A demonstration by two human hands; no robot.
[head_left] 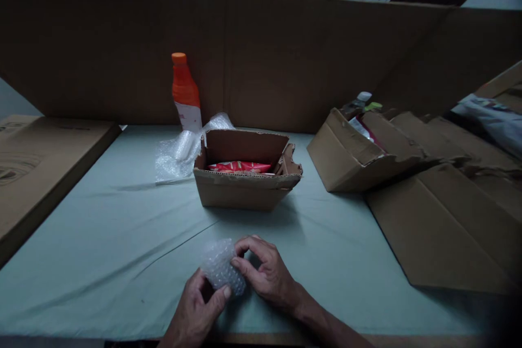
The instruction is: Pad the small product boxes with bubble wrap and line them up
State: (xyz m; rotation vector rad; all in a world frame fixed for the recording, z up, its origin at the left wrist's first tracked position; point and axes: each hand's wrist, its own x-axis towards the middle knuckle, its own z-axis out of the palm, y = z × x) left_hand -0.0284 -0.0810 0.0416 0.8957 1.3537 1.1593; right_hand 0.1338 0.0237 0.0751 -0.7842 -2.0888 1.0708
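Both of my hands hold a small bundle wrapped in bubble wrap [220,267] just above the pale green table cloth [114,250], near the front edge. My left hand [196,310] grips it from below with the thumb against its lower side. My right hand [267,272] pinches its right side with curled fingers. What is inside the wrap is hidden. Behind the hands stands a small open cardboard box [244,187] with a red packet [238,167] inside.
An orange bottle [185,92] stands at the back beside loose bubble wrap [179,155]. A tall cardboard wall [285,54] runs across the back. A torn open box [359,152] and flattened cardboard [448,228] lie right; a flat carton [36,168] lies left.
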